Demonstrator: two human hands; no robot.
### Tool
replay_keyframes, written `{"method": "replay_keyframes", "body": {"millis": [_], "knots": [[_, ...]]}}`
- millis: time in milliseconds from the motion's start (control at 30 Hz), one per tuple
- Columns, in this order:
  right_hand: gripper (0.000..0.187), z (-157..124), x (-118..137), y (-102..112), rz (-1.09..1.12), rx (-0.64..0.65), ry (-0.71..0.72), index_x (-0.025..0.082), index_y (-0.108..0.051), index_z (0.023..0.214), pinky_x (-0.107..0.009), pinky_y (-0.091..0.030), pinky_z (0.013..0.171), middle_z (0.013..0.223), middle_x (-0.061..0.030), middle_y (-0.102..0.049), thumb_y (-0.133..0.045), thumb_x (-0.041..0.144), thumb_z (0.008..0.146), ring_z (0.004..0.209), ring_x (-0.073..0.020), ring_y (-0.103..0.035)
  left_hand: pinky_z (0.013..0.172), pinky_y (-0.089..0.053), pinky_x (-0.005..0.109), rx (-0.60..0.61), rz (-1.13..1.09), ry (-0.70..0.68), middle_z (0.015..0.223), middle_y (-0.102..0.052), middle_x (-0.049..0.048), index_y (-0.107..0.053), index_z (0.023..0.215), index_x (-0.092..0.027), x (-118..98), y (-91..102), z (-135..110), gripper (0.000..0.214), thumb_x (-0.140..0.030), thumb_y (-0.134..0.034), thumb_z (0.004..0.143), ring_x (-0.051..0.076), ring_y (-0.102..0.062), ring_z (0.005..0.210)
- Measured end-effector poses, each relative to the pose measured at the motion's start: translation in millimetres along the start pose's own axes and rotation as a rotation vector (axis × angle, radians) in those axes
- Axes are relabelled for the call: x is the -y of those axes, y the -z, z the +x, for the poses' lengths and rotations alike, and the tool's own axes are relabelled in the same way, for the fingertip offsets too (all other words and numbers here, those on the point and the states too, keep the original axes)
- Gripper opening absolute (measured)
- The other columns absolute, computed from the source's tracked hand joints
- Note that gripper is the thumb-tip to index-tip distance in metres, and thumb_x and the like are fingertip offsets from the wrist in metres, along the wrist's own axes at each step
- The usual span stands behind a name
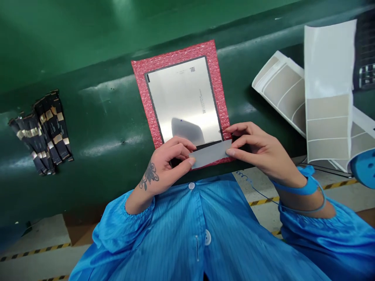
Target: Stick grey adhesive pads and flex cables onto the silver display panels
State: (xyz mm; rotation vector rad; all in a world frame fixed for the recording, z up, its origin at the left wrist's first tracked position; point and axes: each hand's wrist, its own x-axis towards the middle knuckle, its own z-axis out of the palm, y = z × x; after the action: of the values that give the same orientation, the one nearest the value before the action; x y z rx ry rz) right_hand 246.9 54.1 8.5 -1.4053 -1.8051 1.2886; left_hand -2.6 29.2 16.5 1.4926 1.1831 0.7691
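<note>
A flat display panel (181,97) with a silvery back lies on a pink foam sheet (218,74). Along its near edge runs a grey adhesive strip (209,155), stretched between my two hands. My left hand (170,162) pinches the strip's left end between thumb and fingers. At the other end, my right hand (256,146) pinches the strip the same way, its fingertips over the foam's right edge. A black band along the panel's near edge shows just behind the strip; whether the strip touches it, I cannot tell.
Dark flat strips with gold ends (51,130) lie in overlapping bundles at the left of the green table (102,117). Sheets of grey labels (328,128) on white backing spread at the right, beside a blue round object (363,168). A blue wrist strap (301,187) circles my right wrist.
</note>
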Motion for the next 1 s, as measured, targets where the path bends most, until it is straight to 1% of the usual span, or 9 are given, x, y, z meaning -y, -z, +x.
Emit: {"method": "replay_keyframes", "body": {"millis": [167,233,367,433,500,633,733,833,1000], "knots": [[0.026,-1.3,3.4,2.2,0.120,0.034,-0.046,0.024,-0.071,0.067,-0.044,-0.051,0.092,0.108,-0.0060,-0.063,-0.071,0.048,0.078,0.101,-0.0243,-0.061,0.085,-0.054,0.043,0.015,-0.108,0.036,0.108,-0.072,0.0109,-0.059,0.067,-0.020,-6.4,-4.2,-3.6,0.022,-0.032,-0.062,0.085,0.026,-0.066,0.104],[0.025,-2.3,3.0,2.8,0.156,0.006,-0.067,0.025,-0.073,0.069,-0.043,-0.051,0.092,0.108,-0.0061,-0.063,-0.072,0.048,0.077,0.101,-0.0241,-0.061,0.086,-0.054,0.046,0.000,-0.204,0.061,0.110,-0.072,0.0122,-0.056,0.064,-0.020,-6.3,-6.6,-4.6,0.028,-0.037,-0.063,0.085,0.029,-0.065,0.107],[0.022,-5.3,3.8,1.8,0.200,-0.092,-0.077,0.025,-0.074,0.073,-0.042,-0.050,0.094,0.104,-0.0057,-0.064,-0.073,0.048,0.076,0.104,-0.0244,-0.061,0.080,-0.056,0.044,-0.077,-0.328,0.090,0.109,-0.073,0.0118,-0.048,0.063,-0.020,-3.1,-6.3,-6.0,0.034,-0.043,-0.063,0.084,0.030,-0.068,0.103],[0.021,-7.9,6.6,-0.9,0.208,-0.092,-0.059,0.025,-0.074,0.074,-0.040,-0.052,0.090,0.102,-0.0054,-0.064,-0.073,0.046,0.077,0.100,-0.0231,-0.062,0.077,-0.057,0.043,-0.097,-0.277,0.123,0.110,-0.073,0.0126,-0.047,0.064,-0.020,-2.8,-4.7,-7.7,0.034,-0.044,-0.062,0.084,0.030,-0.068,0.102],[0.019,-11.6,11.1,-5.3,0.200,-0.082,-0.033,0.025,-0.074,0.076,-0.036,-0.054,0.080,0.095,-0.0047,-0.064,-0.070,0.044,0.080,0.091,-0.0203,-0.063,0.077,-0.057,0.043,-0.102,-0.196,0.131,0.111,-0.072,0.0133,-0.047,0.065,-0.020,-4.3,-3.9,-10.0,0.033,-0.043,-0.060,0.085,0.031,-0.067,0.104],[0.013,-20.0,21.3,-15.4,0.064,-0.171,0.034,0.025,-0.070,0.081,-0.030,-0.052,0.063,0.081,-0.0026,-0.061,-0.066,0.036,0.085,0.074,-0.0162,-0.060,0.079,-0.057,0.040,-0.124,-0.042,0.097,0.114,-0.071,0.0114,-0.049,0.066,-0.020,-12.1,-6.2,-13.8,0.024,-0.030,-0.058,0.087,0.027,-0.068,0.102],[0.010,-23.8,26.4,-21.1,-0.075,-0.229,0.101,0.024,-0.065,0.080,-0.032,-0.052,0.064,0.077,-0.0022,-0.062,-0.068,0.032,0.084,0.071,-0.0170,-0.060,0.081,-0.057,0.038,-0.152,0.044,0.066,0.114,-0.072,0.0081,-0.051,0.068,-0.020,-19.8,-9.7,-14.2,0.019,-0.020,-0.057,0.085,0.024,-0.069,0.100],[0.012,-24.1,27.7,-25.3,-0.168,-0.225,0.156,0.023,-0.062,0.077,-0.035,-0.051,0.066,0.074,-0.0029,-0.063,-0.069,0.031,0.084,0.072,-0.0188,-0.060,0.086,-0.056,0.037,-0.162,0.081,0.022,0.115,-0.071,0.0066,-0.053,0.069,-0.020,-25.7,-13.1,-13.8,0.017,-0.013,-0.056,0.084,0.022,-0.068,0.102],[0.008,-20.7,25.8,-30.4,-0.171,-0.195,0.165,0.022,-0.063,0.079,-0.034,-0.051,0.068,0.073,-0.0019,-0.062,-0.066,0.024,0.086,0.070,-0.0174,-0.059,0.087,-0.056,0.037,-0.158,0.133,-0.002,0.115,-0.071,0.0069,-0.054,0.069,-0.019,-28.8,-15.7,-13.8,0.016,-0.013,-0.057,0.084,0.022,-0.068,0.101]]}}
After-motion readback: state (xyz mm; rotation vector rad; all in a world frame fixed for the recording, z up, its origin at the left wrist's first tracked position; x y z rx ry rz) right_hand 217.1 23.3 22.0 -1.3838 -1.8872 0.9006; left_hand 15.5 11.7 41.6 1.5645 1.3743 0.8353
